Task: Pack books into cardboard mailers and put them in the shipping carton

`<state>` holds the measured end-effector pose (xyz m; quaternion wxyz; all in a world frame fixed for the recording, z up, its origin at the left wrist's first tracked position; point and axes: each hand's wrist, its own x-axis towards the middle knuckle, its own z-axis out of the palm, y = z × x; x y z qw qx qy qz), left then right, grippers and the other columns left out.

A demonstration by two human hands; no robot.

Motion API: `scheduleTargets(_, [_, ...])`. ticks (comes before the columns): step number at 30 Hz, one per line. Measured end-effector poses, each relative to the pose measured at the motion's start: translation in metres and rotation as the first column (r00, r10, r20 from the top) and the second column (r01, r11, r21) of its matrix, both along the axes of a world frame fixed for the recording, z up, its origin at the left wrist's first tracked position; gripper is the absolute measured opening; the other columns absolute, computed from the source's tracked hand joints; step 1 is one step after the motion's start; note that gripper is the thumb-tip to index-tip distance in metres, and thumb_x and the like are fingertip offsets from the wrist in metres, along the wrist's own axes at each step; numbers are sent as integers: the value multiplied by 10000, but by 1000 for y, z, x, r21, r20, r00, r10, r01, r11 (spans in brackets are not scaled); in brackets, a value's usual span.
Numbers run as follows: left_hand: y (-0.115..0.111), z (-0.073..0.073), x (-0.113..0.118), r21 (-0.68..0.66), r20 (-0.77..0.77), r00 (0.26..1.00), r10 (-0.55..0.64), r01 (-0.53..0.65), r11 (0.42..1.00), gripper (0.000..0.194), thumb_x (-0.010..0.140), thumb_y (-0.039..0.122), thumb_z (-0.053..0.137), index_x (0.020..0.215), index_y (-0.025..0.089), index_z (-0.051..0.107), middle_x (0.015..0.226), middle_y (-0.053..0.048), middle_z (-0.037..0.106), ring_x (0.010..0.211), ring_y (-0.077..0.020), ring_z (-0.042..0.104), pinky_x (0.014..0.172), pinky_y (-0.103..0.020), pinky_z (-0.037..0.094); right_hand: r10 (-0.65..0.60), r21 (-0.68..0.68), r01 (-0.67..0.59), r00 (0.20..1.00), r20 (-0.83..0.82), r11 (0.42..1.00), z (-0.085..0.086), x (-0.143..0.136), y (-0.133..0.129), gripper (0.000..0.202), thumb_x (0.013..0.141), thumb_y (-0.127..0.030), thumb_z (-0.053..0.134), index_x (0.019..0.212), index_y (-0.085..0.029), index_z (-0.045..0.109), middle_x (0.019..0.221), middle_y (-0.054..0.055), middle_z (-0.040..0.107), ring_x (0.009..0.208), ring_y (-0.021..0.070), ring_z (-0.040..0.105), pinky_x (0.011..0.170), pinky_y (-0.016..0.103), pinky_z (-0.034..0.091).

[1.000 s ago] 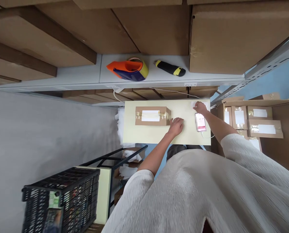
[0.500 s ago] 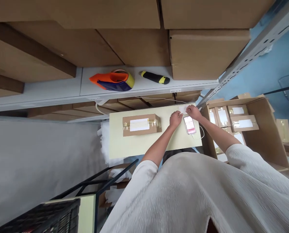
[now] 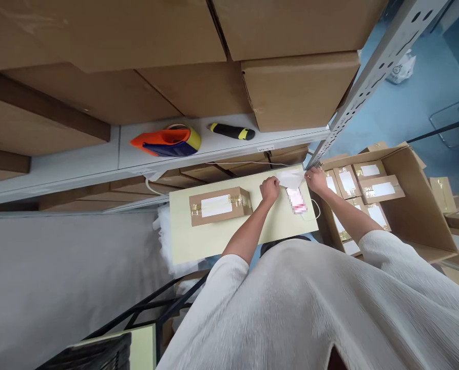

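Observation:
A thin white sheet [image 3: 290, 180] is stretched between my two hands above the back right of the pale yellow table [image 3: 222, 231]. My left hand [image 3: 270, 190] pinches its left edge. Its right edge is between the closed fingers of my right hand [image 3: 316, 180]. Just below the sheet lies a phone [image 3: 297, 202] with a lit screen, its top end partly covered, and a white cable beside it. To the left of my left hand, a taped cardboard box [image 3: 220, 206] with a white label lies flat on the table.
On the shelf [image 3: 222, 146] in front are an orange tape dispenser [image 3: 168, 141] and a black-yellow cutter [image 3: 232, 131], below large boxes. A perforated post [image 3: 352, 108] rises at the right, beside an open carton [image 3: 425, 205] holding several labelled boxes. A black crate [image 3: 94, 354] is at bottom left.
My hands have moved apart, and the white sheet now shows spread between them, over the phone's top end. The whole view has shifted and tilted slightly.

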<state>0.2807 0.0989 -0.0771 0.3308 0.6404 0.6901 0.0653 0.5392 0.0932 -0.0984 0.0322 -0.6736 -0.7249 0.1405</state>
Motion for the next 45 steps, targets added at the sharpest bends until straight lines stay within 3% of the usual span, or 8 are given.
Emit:
scheduleTargets(14, [11,8,-30,-6,51,974,222,-222,975,174,1018,196,612,873,262,679,1083,-34,800,1038,-252,695,887,-340,441,-159,-30,158,986,-43,987,-12,36,-7,344,1052,-237,479,1142,-139,796,1195,236,693,1080,368,536,924,449,377])
scheduleTargets(23, [12,26,-56,57,44,946,322,-324,944,127,963,190,637,887,270,700,1074,-55,809,1027,-268,700,869,-341,464,-212,-42,211,977,-15,976,-19,44,-10,311,1039,-242,493,1116,-147,779,1158,245,698,1094,381,558,959,483,410])
scheduleTargets(28, [4,34,-69,91,175,921,348,-367,926,145,955,208,623,829,261,673,924,-27,769,934,-235,678,835,-312,476,-184,-11,184,980,-70,983,-18,39,-12,365,1007,-204,510,1300,-110,706,1229,261,709,1125,408,593,976,500,445])
scheduleTargets(31, [-6,36,-75,79,276,886,372,-407,910,153,937,205,638,795,259,651,858,-14,730,893,-223,676,840,-313,499,-83,48,91,985,-152,995,-15,22,-12,394,1015,-206,499,1347,-108,688,1266,256,712,1169,415,604,998,511,471])
scheduleTargets(34, [-16,38,-82,37,423,803,420,-479,877,106,911,210,676,998,266,698,971,-23,747,948,-216,706,903,-328,540,57,57,-43,963,-263,997,-9,-10,-15,345,1024,-249,544,1304,-153,720,1223,213,730,1161,394,634,1016,518,502])
scheduleTargets(39, [-33,48,-102,-68,627,614,480,-571,818,604,880,234,739,1455,294,563,1452,-118,677,1249,-254,689,1048,-395,560,269,85,-260,839,-472,962,10,-87,-27,461,943,-457,776,1353,-260,705,1275,134,705,1154,355,657,1033,509,544])
scheduleTargets(42, [-43,56,-124,-86,655,593,469,-559,825,673,877,226,720,1518,304,529,1554,-132,621,1341,-272,657,1083,-406,553,258,119,-231,793,-552,966,30,-133,-32,505,913,-457,796,1372,-283,676,1335,121,686,1145,334,660,1048,510,541])
scheduleTargets(45, [-53,63,-154,-108,631,612,477,-539,835,670,879,211,674,1529,290,534,1516,-134,658,1270,-253,699,1014,-375,581,184,92,-164,740,-647,982,55,-174,-35,231,941,-411,713,1118,-262,714,1206,103,724,1126,303,658,1036,462,530])
